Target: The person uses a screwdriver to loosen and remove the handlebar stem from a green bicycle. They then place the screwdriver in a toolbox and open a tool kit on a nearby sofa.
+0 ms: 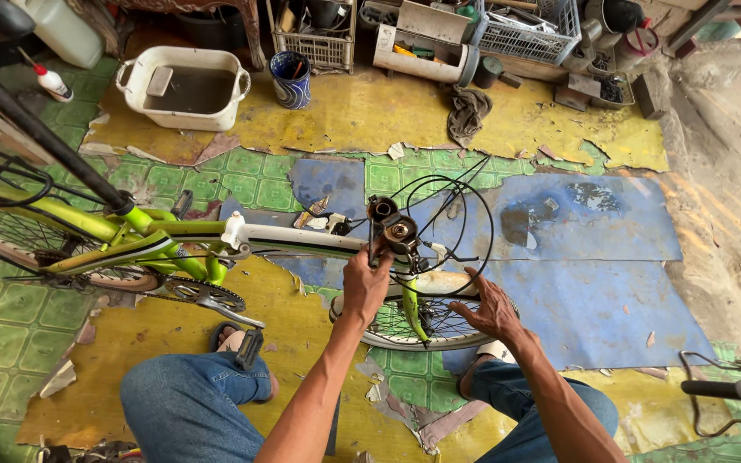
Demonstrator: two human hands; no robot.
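Left hand [365, 283] fingers wrapped round the head tube [379, 231], which runs up away from him. Right hand [490, 307] spread flat on the front wheel [422, 321], just right.

The floor [10, 326] is green tile patched with torn yellow and blue sheets. On it lie a bike [173, 244], a white tub [183, 86] of dark water, a patterned cup [290, 79], a grey rag [467, 113] and a squeeze bottle [51, 83].
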